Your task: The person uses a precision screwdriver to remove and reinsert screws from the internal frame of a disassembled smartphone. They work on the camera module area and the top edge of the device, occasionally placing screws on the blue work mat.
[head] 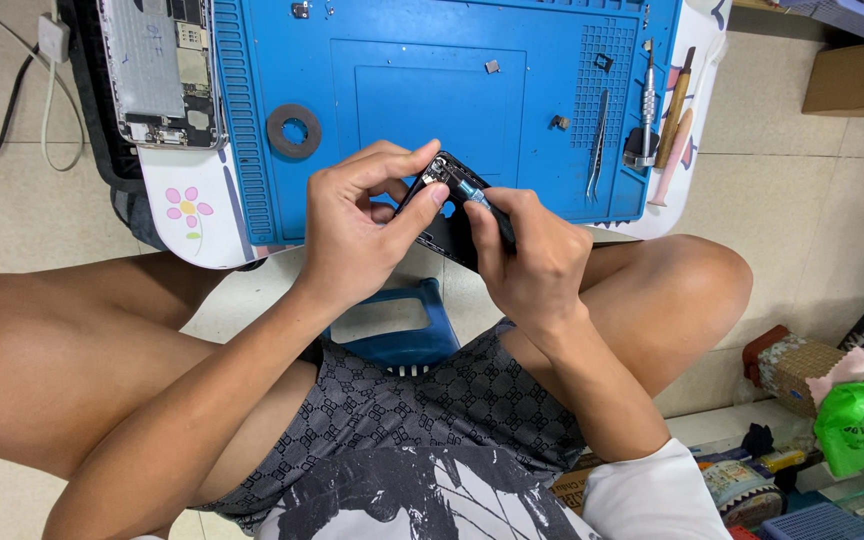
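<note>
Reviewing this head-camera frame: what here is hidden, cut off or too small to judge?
- Tip of the screwdriver in the right hand: too small, and hidden by the fingers.
- Lower part of the black phone frame: covered by the left hand and the right hand.
- Opened device at the blue mat: cut off by the top edge.
- Small parts on the mat: too small to identify.

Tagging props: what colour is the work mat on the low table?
Blue: the work mat shows clearly in the head view, above both hands.
</note>
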